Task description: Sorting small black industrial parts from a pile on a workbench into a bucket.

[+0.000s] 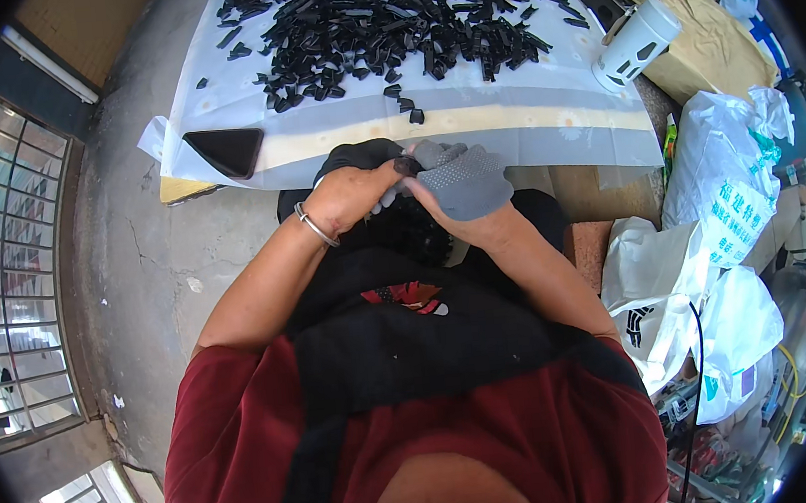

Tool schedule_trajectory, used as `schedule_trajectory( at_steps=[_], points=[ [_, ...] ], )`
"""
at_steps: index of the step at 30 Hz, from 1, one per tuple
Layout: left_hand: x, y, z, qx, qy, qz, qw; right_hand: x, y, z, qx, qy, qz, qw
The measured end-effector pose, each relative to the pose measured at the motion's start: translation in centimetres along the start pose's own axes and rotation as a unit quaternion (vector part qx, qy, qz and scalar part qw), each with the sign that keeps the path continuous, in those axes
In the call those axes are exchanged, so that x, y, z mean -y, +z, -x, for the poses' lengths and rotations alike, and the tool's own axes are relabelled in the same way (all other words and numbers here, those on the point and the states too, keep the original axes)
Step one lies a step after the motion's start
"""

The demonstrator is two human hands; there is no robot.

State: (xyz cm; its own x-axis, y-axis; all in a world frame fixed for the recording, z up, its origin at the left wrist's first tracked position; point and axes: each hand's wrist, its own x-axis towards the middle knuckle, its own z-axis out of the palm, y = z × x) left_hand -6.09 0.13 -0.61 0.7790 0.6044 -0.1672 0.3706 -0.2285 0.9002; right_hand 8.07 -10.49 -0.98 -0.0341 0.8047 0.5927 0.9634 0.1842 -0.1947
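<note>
While both hands pinch one black piece (406,166) | white-covered table (526,121), black pieces heaped (402,22) | concrete floor (134,246)

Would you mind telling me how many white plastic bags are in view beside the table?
3, though more may be hidden at the rim. One bag stands by the table's right corner, one lies below it beside the person's right arm, and one sits further right.
</note>
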Motion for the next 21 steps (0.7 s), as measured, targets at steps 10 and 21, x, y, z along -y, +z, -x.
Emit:
schedule_trajectory(
  at_steps=[10, 21],
  points=[
    [2.3, 1.7, 0.0, -0.064, -0.015, 0.133, 0.989, 1.1, -1.8, -0.5, 0.003, 0.043, -0.131, 0.990],
    [0.0, 1.4, 0.7, -0.122, 0.135, 0.024, 0.983, 1.2, -2.7, 0.6, 0.077, 0.058, 0.002, 0.995]
  ],
)
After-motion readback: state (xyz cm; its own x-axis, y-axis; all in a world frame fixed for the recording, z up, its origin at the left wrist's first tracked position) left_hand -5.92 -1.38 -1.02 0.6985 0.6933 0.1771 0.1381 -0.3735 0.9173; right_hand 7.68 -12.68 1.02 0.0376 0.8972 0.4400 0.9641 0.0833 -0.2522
